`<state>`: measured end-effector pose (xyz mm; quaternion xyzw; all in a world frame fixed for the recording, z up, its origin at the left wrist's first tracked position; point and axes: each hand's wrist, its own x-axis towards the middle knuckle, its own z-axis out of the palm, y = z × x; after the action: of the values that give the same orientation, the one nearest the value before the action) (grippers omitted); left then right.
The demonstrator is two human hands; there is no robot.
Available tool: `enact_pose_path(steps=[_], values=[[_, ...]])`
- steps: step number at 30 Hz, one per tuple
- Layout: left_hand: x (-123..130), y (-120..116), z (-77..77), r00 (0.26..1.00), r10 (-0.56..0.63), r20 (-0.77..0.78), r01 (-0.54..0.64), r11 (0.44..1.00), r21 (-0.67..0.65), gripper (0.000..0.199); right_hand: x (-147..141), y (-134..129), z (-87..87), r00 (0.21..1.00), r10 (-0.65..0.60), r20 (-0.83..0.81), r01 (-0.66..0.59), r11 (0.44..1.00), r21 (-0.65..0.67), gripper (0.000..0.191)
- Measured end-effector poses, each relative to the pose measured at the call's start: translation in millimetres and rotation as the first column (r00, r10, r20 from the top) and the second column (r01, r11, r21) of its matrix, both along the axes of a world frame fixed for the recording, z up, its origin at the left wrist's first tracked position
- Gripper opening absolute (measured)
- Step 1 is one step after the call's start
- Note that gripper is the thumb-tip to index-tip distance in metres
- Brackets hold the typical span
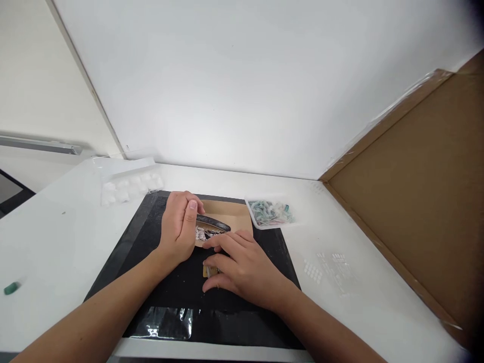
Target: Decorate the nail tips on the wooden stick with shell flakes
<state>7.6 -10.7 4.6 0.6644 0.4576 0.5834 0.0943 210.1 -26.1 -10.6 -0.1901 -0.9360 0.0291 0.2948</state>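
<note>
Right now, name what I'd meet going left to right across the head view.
Small green piece, clear tray of white pads, left hand, right hand, small white pieces, brown panel.

Head-worn view, forward and down

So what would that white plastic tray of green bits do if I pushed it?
The shallow white plastic tray probably slides rather than rolls, being low with straight sides. Its crumpled green and whitish pieces look loose in the open top, so tipping might spill some. Its thin walls suggest it could be light and bendy.
</note>
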Motion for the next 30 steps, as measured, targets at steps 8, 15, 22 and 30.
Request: enact_pose_path(steps=[8, 15, 22, 30], values=[[1.0, -0.6, -8.0, 0.996, 0.024, 0.087, -0.023, 1.0, -0.021, 0.025, -2.2, 3.7, -3.1, 0.998, -0.02, 0.054, 0.021, 1.0, -0.01, 0.035], [1.0, 1.8, -15.3, 0.993, 0.012, 0.117, -0.007, 0.999, -0.047, 0.022, -3.9, 2.4, -1.4, 0.996, -0.032, 0.087, 0.036, 0.998, -0.053, 0.035], [-0.2, 3.2, -19.6, 0.993, 0.0, 0.119, 0.007, 0.998, -0.062, 0.018, -6.3, 1.7, -1.0, 0.994, -0.066, 0.086, 0.074, 0.993, -0.092, 0.04], [-0.5, 4.8, -22.5, 0.993, 0.0, 0.114, 0.009, 0.997, -0.082, 0.012, -4.3, 1.0, -1.3, 0.993, -0.07, 0.092, 0.08, 0.991, -0.111, 0.042]])
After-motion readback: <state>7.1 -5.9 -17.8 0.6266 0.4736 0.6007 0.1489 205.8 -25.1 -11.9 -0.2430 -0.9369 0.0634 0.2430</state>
